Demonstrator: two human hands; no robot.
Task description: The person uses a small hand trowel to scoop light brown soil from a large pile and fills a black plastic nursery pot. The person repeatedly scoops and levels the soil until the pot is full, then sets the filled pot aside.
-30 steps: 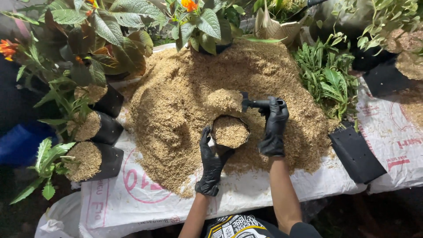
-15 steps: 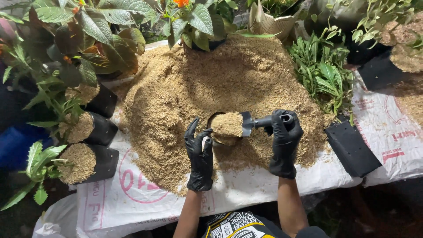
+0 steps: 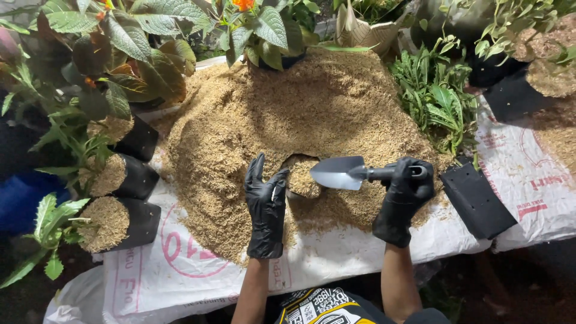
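A big mound of tan rice husk [image 3: 288, 114] lies on white printed sacks [image 3: 174, 270]. Half sunk in its near side is a small bag [image 3: 303, 177] filled with the husk. My left hand [image 3: 266, 207], in a black glove, rests flat with fingers spread against the bag's left side. My right hand [image 3: 405, 195], also gloved in black, grips the black handle of a small trowel [image 3: 342, 173]. The trowel's grey blade is bare and hovers level just over the bag's right edge.
Three black grow bags with leafy seedlings [image 3: 111, 219] lie at the left. An unfilled flat black bag [image 3: 477, 201] lies at the right by a green plant [image 3: 435, 99]. More potted plants [image 3: 252, 24] crowd the back, and further husk-topped bags [image 3: 543, 66] stand at the far right.
The trowel went from heaped over the bag to bare and level beside it. My left hand let go of the bag's rim and now lies flat against its side.
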